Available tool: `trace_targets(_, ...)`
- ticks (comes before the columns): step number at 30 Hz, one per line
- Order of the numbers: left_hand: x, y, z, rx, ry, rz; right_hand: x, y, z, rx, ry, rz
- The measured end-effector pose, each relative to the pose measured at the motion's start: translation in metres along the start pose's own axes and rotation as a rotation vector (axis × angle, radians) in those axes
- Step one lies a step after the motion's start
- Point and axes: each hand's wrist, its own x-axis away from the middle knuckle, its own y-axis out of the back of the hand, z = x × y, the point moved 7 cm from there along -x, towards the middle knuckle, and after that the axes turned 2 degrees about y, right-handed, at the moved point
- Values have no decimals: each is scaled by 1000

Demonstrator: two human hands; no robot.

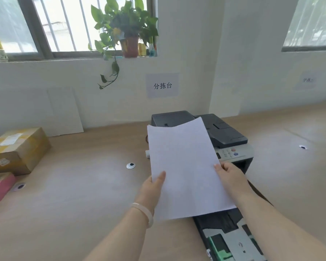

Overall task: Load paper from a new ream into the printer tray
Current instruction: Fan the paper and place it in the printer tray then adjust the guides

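Fingers (161, 178) of the left hand (153, 189) pinch the left edge of a white paper stack (184, 166), thumb on top, and the right hand (231, 178) pinches the right edge the same way, so the sheets hang in the air over the counter (83, 185). That stack sits right in front of the grey printer (222, 132), above the pulled-out paper tray (231, 240). Off to the left there's a cardboard box (17, 147), and a potted plant (124, 29) on the windowsill.
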Motion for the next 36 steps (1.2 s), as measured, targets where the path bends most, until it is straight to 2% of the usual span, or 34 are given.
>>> trace_targets(5,32,-81,24,-3,-69,-91,11,75,-51,8,-14,16)
trace_targets(10,50,-156,82,-24,-40,-186,15,143,-111,56,-69,55)
trace_targets(14,55,-193,125,-57,21,-226,16,169,-163,45,-171,116)
trace_targets(19,59,-206,173,-169,178,-259,23,161,-219,73,-320,238)
trace_targets(24,43,-195,209,-266,264,-294,9,136,-257,147,-369,280)
trace_targets(30,11,-180,229,-276,360,-293,-21,108,-282,259,-450,311)
trace_targets(36,-15,-171,236,-248,403,-314,-42,81,-291,237,-514,351)
